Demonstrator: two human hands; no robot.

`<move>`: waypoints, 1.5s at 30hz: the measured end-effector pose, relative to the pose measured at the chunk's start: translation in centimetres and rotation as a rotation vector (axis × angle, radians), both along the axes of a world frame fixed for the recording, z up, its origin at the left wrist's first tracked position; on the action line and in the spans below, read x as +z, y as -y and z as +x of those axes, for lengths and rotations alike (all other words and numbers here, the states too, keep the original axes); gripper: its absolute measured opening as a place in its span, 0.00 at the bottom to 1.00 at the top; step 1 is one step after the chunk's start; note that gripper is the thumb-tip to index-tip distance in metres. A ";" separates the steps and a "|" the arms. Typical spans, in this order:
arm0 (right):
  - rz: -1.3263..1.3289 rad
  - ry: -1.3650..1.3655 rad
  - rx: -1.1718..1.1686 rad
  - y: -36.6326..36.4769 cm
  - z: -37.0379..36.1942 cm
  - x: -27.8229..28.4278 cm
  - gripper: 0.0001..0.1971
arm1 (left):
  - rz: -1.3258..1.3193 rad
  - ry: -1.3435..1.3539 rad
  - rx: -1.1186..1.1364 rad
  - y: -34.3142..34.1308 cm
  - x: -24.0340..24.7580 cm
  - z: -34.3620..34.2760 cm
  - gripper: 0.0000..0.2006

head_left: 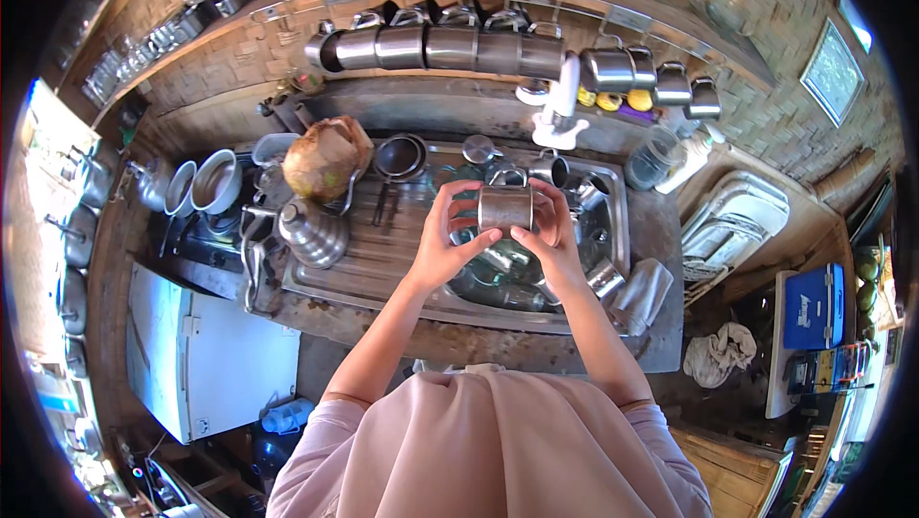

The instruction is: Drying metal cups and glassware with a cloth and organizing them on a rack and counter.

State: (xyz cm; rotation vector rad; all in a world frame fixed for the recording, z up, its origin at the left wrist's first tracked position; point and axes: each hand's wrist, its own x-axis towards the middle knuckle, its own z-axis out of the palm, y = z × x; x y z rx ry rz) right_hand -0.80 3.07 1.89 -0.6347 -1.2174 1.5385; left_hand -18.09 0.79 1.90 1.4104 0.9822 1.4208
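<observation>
A stainless steel mug [505, 208] is held up over the sink [622, 221] between both my hands. My left hand [448, 236] wraps its left side, with the thumb on the near face. My right hand [552, 236] grips the opposite side the same way. The mug's handle points away from me. Below, the basin holds several glass and metal cups, partly hidden by my hands and arms. A metal mug [549, 168] stands at the basin's far edge, and another metal cup [605, 279] lies at its near right.
Left of the drainboard [383, 259] stand a ridged metal kettle [313, 236], a coconut [326, 159] and white bowls [217, 181]. Dark pans [399, 156] rest behind it. Steel mugs [459, 47] hang beneath the shelf. A cloth [642, 296] lies right of the basin; a white faucet [560, 116] rises behind.
</observation>
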 end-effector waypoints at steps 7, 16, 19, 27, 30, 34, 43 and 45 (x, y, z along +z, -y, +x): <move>0.387 0.222 -0.224 -2.3 -10.2 2.2 0.27 | 0.084 0.124 0.159 -0.3 3.3 -8.8 0.28; 0.592 0.509 -0.286 -5.2 -22.1 8.4 0.08 | 0.216 0.219 0.329 -4.0 6.0 -21.4 0.19; 0.587 0.514 -0.244 -6.8 -25.7 9.6 0.10 | 0.187 0.390 0.325 -5.9 7.2 -23.8 0.15; 0.676 0.510 -0.357 -11.5 -31.0 10.3 0.08 | 0.196 0.517 0.231 -12.7 7.0 -27.5 0.13; 0.616 0.523 -0.422 -11.6 -31.3 9.4 0.07 | 0.155 0.467 0.231 -13.7 6.8 -27.7 0.13; 0.568 0.459 -0.432 -12.1 -31.0 8.4 0.07 | 0.135 0.416 0.214 -14.4 7.0 -27.3 0.14; 0.606 0.466 -0.535 -11.8 -32.4 7.4 0.06 | 0.215 0.436 0.210 -14.8 6.5 -27.9 0.15; 0.551 0.452 -0.527 -12.2 -32.4 7.1 0.06 | 0.238 0.393 0.240 -15.2 6.6 -27.9 0.15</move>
